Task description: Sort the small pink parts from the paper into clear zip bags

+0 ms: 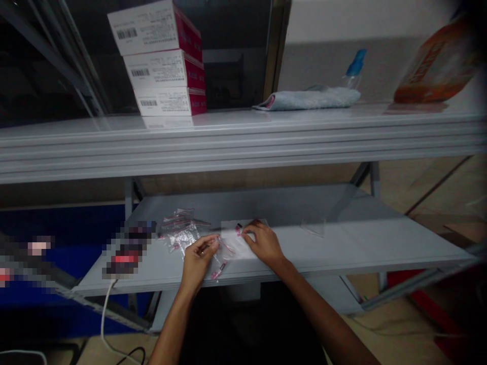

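In the head view, both forearms reach forward over a grey lower shelf (304, 213); the left hand (200, 256) is narrowly pinched, apparently on a small clear bag (224, 248), though dim light blurs it; the right hand (264, 243) lies palm down, fingers lightly curled, on a flat clear bag (234, 239) near a pink-and-black part (238, 229); a heap of bagged pink parts (179, 234) lies just left; white-and-magenta cartons (163, 61) stack on the far upper shelf (243, 137).
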